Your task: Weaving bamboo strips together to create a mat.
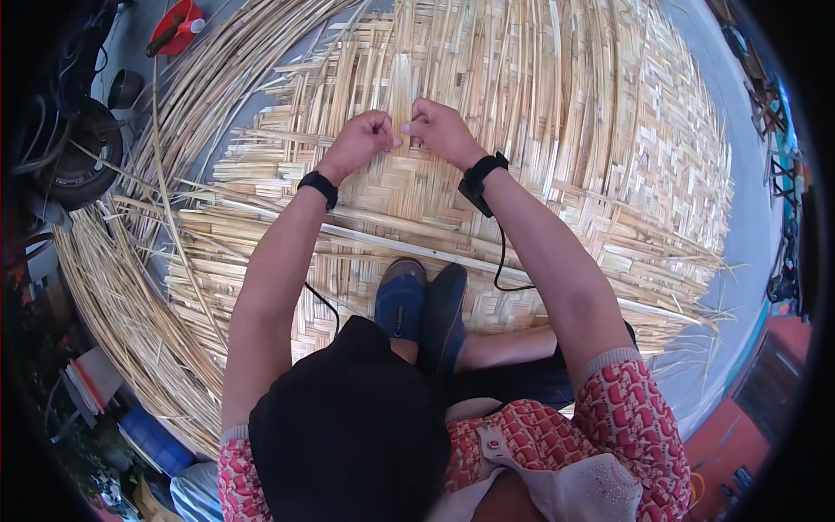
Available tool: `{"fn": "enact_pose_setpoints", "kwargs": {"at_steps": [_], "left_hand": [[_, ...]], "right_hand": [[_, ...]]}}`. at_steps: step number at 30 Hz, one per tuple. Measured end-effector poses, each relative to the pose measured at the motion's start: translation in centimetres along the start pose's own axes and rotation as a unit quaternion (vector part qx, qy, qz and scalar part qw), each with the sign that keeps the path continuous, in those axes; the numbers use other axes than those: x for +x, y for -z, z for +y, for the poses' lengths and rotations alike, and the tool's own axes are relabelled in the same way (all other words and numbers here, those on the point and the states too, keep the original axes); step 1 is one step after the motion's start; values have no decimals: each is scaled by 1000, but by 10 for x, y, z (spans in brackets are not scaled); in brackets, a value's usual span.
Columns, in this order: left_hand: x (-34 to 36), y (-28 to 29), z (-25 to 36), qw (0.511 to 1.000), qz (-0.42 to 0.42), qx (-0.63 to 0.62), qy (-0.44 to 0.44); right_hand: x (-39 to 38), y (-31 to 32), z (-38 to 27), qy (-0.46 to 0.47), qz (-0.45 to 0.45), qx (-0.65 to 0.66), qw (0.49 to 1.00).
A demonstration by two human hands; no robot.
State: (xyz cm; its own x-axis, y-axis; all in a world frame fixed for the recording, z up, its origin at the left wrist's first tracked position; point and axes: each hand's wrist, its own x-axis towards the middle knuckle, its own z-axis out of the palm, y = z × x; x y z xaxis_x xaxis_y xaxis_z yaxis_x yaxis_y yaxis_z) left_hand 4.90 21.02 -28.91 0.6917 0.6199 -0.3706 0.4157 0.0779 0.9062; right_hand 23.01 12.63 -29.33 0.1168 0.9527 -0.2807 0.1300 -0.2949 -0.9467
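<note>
A large mat (pixel 670 130) of flat, straw-coloured strips, like split reed or bamboo, spreads beneath me. Over its middle, my left hand (pixel 358 143) and my right hand (pixel 442 132) almost meet, fingertips pinched together. Between them runs a broad pale reed strip (pixel 402 78), pointing away from me. Both hands appear closed on its edges, though the fingers partly cover the grip. Long loose strips stand out from the weave at the far side. Another long pale strip (pixel 409 247) lies crosswise, nearer than my hands.
My shoes (pixel 400 300) rest on the mat. Bundles of long loose reeds (pixel 143 331) curve along the left. A red container (pixel 180 28) sits at the far left, above a dark wheel (pixel 83 157). Grey floor (pixel 755 200) borders the mat's right side.
</note>
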Motion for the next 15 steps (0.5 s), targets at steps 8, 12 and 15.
{"fn": "enact_pose_setpoints", "kwargs": {"at_steps": [8,12,15], "left_hand": [[1,5,-5,996,15,85,-17],[-12,8,23,994,-27,-93,46],[-44,38,36,976,126,-171,-48]], "right_hand": [[-11,-18,-16,72,105,-238,963],[-9,-13,-22,45,104,-259,959],[-18,3,-38,27,191,-106,975]]}}
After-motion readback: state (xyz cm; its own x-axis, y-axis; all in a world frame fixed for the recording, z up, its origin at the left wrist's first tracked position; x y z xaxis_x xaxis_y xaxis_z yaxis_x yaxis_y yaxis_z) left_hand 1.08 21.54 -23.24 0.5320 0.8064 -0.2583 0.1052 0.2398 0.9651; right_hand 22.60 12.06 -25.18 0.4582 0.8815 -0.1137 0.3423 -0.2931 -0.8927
